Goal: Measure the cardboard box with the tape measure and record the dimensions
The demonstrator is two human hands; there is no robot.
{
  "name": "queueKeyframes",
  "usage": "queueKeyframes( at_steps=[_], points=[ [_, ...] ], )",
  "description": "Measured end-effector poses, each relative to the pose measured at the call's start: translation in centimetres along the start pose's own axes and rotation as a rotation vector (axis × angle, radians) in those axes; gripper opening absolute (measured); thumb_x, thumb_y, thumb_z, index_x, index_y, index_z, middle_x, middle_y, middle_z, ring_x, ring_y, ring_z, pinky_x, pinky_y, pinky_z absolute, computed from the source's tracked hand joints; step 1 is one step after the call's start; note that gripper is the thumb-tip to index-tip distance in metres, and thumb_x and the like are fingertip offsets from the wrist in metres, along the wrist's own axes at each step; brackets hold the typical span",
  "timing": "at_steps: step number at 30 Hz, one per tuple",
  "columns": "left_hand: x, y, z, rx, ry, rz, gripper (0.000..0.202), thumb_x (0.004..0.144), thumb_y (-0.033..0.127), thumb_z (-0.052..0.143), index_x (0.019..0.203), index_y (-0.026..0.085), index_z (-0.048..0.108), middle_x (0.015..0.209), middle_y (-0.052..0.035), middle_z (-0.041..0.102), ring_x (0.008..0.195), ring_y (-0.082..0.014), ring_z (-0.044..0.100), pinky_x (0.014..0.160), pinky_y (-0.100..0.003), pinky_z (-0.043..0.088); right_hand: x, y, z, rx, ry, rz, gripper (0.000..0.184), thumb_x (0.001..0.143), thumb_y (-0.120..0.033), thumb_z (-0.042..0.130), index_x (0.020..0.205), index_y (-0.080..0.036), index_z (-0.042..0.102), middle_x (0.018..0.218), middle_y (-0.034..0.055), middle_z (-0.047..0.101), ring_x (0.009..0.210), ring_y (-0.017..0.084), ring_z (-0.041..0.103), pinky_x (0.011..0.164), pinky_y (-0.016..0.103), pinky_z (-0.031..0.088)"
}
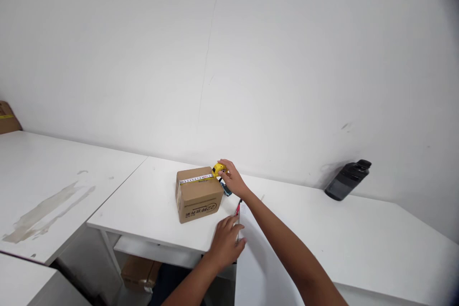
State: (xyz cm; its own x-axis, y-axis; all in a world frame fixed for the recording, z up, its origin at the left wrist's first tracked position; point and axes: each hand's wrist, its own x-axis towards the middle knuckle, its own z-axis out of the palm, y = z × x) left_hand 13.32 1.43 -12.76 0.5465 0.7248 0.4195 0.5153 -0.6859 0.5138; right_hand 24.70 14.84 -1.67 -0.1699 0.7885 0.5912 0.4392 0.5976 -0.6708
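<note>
A brown cardboard box (pixel 199 196) stands on the white table, with dark print on its front side. My right hand (pixel 231 179) grips a yellow tape measure (pixel 217 169) at the box's far right top edge. The pulled-out tape blade (pixel 195 179) lies across the top of the box, its end at the left edge. My left hand (pixel 226 241) is low at the table's front edge, fingers apart and holding nothing. Just beyond its fingertips lies a red pen (pixel 237 208), beside a large white paper sheet (pixel 258 258). A small teal item (pixel 225 189) is partly hidden behind the box.
A dark bottle (pixel 347 180) leans near the wall on the right. Another table (pixel 53 167), with a stained patch, adjoins on the left. A cardboard box (pixel 9 118) sits at the far left, and more cardboard (pixel 138 270) is under the table.
</note>
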Motion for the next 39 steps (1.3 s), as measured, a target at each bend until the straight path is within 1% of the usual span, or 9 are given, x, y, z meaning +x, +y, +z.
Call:
queueKeyframes(
  at_steps=[3,5,6,8,11,15,21,25,39],
  points=[
    [-0.9,1.4,-3.0,0.12,0.147,0.254,0.029,0.091,0.022,0.046,0.114,0.028,0.064,0.135,-0.002,0.06,0.127,-0.0202,0.05,0.111,-0.041,0.033,-0.1,0.4,0.0,-0.003,0.007,-0.01,0.037,0.09,-0.032,0.05,0.126,-0.028,0.055,0.136,0.0099,0.048,0.13,0.025,0.044,0.103,0.046,0.046],
    [-1.0,1.9,-6.6,0.232,0.305,0.293,0.031,0.092,0.027,0.047,0.118,0.03,0.062,0.134,-0.0008,0.061,0.131,-0.0219,0.047,0.116,-0.045,0.026,-0.3,0.7,0.1,0.006,0.014,-0.014,0.036,0.091,-0.032,0.05,0.126,-0.028,0.055,0.135,0.0103,0.049,0.13,0.025,0.044,0.102,0.046,0.046],
    [-0.7,1.8,-8.6,0.292,0.396,0.235,0.032,0.093,0.03,0.046,0.121,0.028,0.061,0.134,-0.0026,0.062,0.133,-0.0235,0.046,0.115,-0.047,0.026,-0.3,0.8,0.1,0.013,0.019,-0.013,0.036,0.091,-0.033,0.05,0.126,-0.027,0.055,0.135,0.0106,0.049,0.13,0.025,0.044,0.101,0.046,0.047],
    [0.1,0.8,-12.3,0.415,0.461,-0.001,0.039,0.095,0.034,0.043,0.13,0.023,0.057,0.139,-0.0069,0.057,0.137,-0.0267,0.041,0.115,-0.05,0.025,-0.4,0.9,0.2,0.032,0.026,-0.006,0.036,0.091,-0.034,0.051,0.126,-0.027,0.057,0.135,0.0111,0.048,0.13,0.026,0.044,0.099,0.046,0.048],
    [1.4,-1.7,-15.0,0.551,0.376,-0.234,0.053,0.093,0.045,0.045,0.135,0.013,0.051,0.139,-0.0148,0.055,0.135,-0.032,0.044,0.111,-0.053,0.031,-0.4,0.9,0.1,0.047,0.024,-0.003,0.036,0.091,-0.035,0.052,0.125,-0.028,0.059,0.136,0.0112,0.048,0.13,0.026,0.045,0.097,0.045,0.049],
    [1.5,-3.5,-14.2,0.637,0.307,-0.292,0.055,0.091,0.042,0.048,0.138,0.013,0.049,0.145,-0.0137,0.05,0.136,-0.0314,0.043,0.104,-0.047,0.041,-0.4,1.0,-0.2,0.034,0.001,-0.013,0.035,0.091,-0.035,0.053,0.125,-0.03,0.062,0.134,0.0105,0.05,0.126,0.025,0.048,0.098,0.045,0.049],
    [1.4,-2.8,-14.0,0.668,0.277,-0.292,0.051,0.09,0.035,0.05,0.138,0.017,0.049,0.143,-0.0124,0.052,0.134,-0.0305,0.045,0.101,-0.046,0.043,-0.3,1.2,-0.5,-0.004,0.007,-0.075,0.036,0.092,-0.031,0.052,0.127,-0.031,0.061,0.133,0.0089,0.051,0.128,0.024,0.047,0.109,0.048,0.039],
    [1.5,-3.1,-14.2,0.671,0.274,-0.291,0.052,0.09,0.034,0.05,0.14,0.021,0.047,0.143,-0.0106,0.052,0.134,-0.0298,0.044,0.101,-0.046,0.042,-0.3,1.1,-0.5,-0.025,0.002,-0.073,0.037,0.092,-0.032,0.051,0.128,-0.032,0.061,0.133,0.0081,0.052,0.128,0.025,0.048,0.108,0.047,0.04],
    [1.3,-3.2,-14.1,0.673,0.273,-0.285,0.051,0.09,0.034,0.049,0.14,0.02,0.048,0.143,-0.0102,0.053,0.135,-0.03,0.045,0.104,-0.048,0.041,-0.6,1.0,-0.9,-0.076,0.0,-0.071,0.036,0.094,-0.036,0.049,0.127,-0.031,0.062,0.132,0.0085,0.051,0.127,0.025,0.049,0.11,0.047,0.038]
  ],
)
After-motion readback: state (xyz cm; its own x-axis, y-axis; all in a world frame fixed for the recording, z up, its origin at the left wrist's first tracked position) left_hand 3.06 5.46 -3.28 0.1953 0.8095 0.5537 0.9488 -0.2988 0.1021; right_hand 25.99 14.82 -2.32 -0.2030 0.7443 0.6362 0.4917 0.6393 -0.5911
